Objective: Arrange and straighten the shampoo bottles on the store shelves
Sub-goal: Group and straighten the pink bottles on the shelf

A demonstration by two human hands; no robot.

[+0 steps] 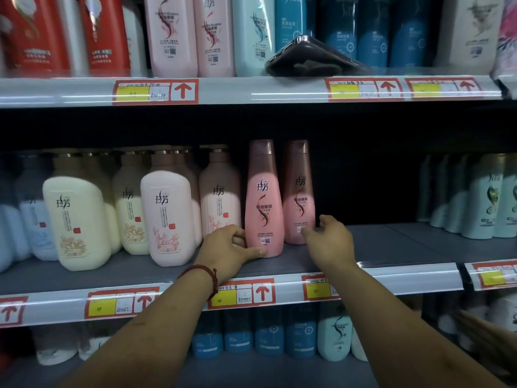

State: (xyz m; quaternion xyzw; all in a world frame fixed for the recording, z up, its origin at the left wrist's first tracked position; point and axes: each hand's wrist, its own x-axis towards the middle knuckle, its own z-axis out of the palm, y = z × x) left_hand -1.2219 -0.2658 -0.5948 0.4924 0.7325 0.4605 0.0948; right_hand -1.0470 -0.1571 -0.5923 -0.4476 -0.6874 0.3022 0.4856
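Head view: left hand [228, 245] fingers curl round nearer pink bottle [264, 208]; right hand [331, 239] fingers splayed, empty.

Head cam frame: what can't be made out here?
Head view only.
- Left hand fingertips: hidden behind the pink bottle.
- Right hand touching the darker pink bottle or not: unclear.
- Price tags: handwriting too small.
- Top-shelf bottles: caps cut off by the upper edge.
- Black object on the top shelf: blurred, unidentifiable.
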